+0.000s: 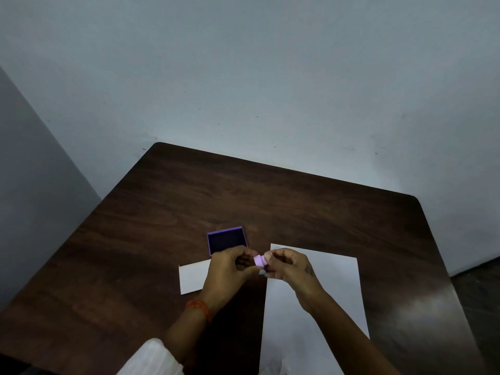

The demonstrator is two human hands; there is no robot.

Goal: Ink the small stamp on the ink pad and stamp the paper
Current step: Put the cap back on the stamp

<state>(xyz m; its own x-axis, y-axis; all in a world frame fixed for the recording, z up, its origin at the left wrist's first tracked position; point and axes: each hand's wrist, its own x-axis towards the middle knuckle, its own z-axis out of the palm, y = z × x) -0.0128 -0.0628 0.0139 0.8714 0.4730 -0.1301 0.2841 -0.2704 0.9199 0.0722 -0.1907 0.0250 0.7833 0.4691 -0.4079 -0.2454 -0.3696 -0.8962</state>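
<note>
A small pale purple stamp (259, 260) is held above the table between my two hands, which meet over it. My left hand (230, 269) pinches it from the left, and my right hand (290, 266) grips it from the right with the thumb on top. Just behind my left hand lies the open purple ink pad (227, 240) with its dark inked square facing up. A large white sheet of paper (319, 307) lies under my right hand and forearm, reaching the table's near edge.
A smaller white card (192, 277) lies left of the big sheet, partly under my left hand. The dark wooden table (270, 196) ends at a pale wall behind and drops off at the left and right edges.
</note>
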